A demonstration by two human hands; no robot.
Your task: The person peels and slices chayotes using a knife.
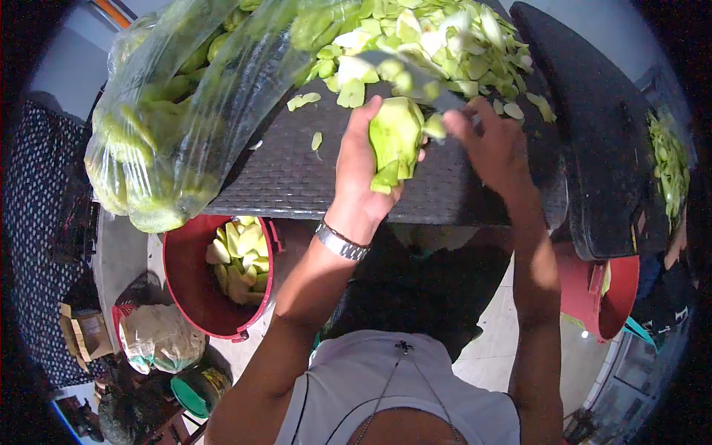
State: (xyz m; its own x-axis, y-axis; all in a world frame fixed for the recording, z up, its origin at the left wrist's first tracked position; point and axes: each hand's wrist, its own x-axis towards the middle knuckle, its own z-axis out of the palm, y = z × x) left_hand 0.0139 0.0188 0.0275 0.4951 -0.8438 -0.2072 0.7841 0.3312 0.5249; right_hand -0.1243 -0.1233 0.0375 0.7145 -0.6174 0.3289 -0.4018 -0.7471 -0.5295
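My left hand (361, 159), with a metal watch at the wrist, holds a partly peeled green vegetable (395, 133) above the front of the dark woven table (297, 174). My right hand (493, 144) is just to its right, fingers curled around a knife whose handle is hidden. The blurred knife blade (430, 85) reaches up and left over the vegetable's top. A small green piece is beside the blade. Behind both hands lies a heap of pale green peelings (452, 44).
A clear plastic bag (159, 141) of green vegetables hangs over the table's left edge. Below it, a red bucket (178, 274) holds peeled pieces. Another red bucket (578, 293) is at right, near a black chair back (593, 133). A sack (162, 337) and green container stand lower left.
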